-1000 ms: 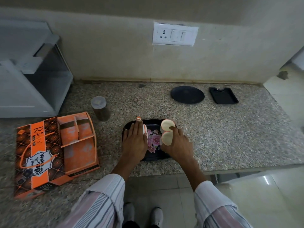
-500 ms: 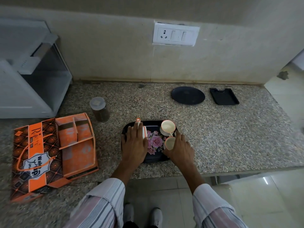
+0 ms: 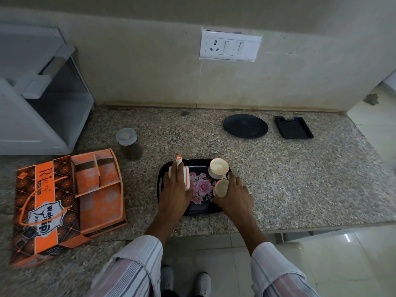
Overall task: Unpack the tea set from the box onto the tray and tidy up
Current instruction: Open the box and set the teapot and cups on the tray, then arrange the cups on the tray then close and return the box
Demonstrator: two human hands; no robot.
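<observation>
A black tray (image 3: 201, 209) with a pink flower print lies on the granite counter near its front edge. My left hand (image 3: 174, 190) rests on top of a white teapot (image 3: 186, 176) with orange trim on the tray's left side; its spout points away from me. A white cup (image 3: 218, 167) stands upright at the tray's back right. My right hand (image 3: 235, 195) holds a second cup (image 3: 221, 187) by its side, just in front of the first. The opened orange box (image 3: 64, 202) lies to the left, its compartments empty.
A lidded jar (image 3: 129, 143) with dark contents stands behind the tray, to its left. A black round plate (image 3: 245, 126) and a small black rectangular tray (image 3: 294, 127) sit at the back right. A white appliance (image 3: 40, 99) fills the left corner. The counter edge runs just in front of the tray.
The cup in my right hand went from tilted above the tray to upright on the tray in front of the other cup. My left hand stayed on the teapot.
</observation>
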